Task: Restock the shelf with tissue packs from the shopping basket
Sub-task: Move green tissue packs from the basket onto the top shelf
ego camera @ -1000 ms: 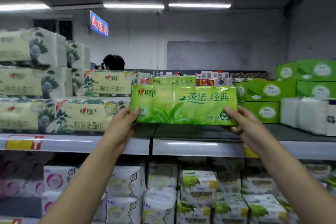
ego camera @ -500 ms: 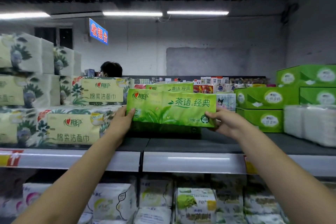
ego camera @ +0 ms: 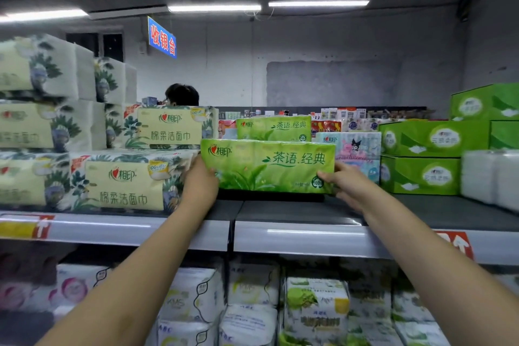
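Item: green tissue pack (ego camera: 268, 166), long and upright, printed face toward the camera. Location: over the top shelf (ego camera: 280, 236), set back from the front rail, in the gap between the cream floral packs (ego camera: 123, 180) and the green boxes (ego camera: 421, 174). Its left end touches or nearly touches the cream stack. Its lower edge sits at the shelf deck; whether it bears on the deck cannot be told.

Left hand (ego camera: 200, 185): clamped on the pack's lower left end, thumb on the front face.
Right hand (ego camera: 346, 185): clamped on the lower right corner, thumb on the front, fingers wrapped behind.

Behind: a second green pack (ego camera: 273, 128) of the same print, partly hidden; beside it a pastel cartoon pack (ego camera: 354, 149).
Far right: white wrapped packs (ego camera: 488, 174).
Lower shelf: assorted soft packs (ego camera: 314, 306), blurred.
Background: a blue hanging sign (ego camera: 162, 36); a person's head (ego camera: 182, 94) above the cream packs.
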Available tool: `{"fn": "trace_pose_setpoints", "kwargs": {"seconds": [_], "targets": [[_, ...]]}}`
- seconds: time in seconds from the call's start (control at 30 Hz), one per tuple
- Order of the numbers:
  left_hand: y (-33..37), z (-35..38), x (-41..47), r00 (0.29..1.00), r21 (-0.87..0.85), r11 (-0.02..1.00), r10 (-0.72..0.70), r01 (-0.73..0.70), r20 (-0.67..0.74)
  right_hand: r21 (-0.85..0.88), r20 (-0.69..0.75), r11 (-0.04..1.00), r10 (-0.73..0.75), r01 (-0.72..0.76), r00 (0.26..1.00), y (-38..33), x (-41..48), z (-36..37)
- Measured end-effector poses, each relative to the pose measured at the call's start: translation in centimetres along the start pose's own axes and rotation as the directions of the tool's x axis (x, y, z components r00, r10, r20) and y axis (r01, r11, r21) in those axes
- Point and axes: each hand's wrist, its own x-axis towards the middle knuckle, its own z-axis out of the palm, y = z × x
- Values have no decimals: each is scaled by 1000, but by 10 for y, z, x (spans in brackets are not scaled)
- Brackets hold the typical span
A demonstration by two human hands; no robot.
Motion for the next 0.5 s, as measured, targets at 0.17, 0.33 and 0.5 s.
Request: {"fn": "trace_pose_setpoints", "kwargs": {"seconds": [0.17,0.33,0.5], "targets": [[3,1,-7,990,117,990,89,-76,-111,-203,-51,972,-134,121,990,-1,-7,2],[2,1,-12,971,155,982,138,-108,-197,-299,-27,944,-158,143,987,2,-8,1],[0,2,-15,938,265,941,271,-211,-215,-339,-16,933,-134,121,991,6,-7,0]]}}
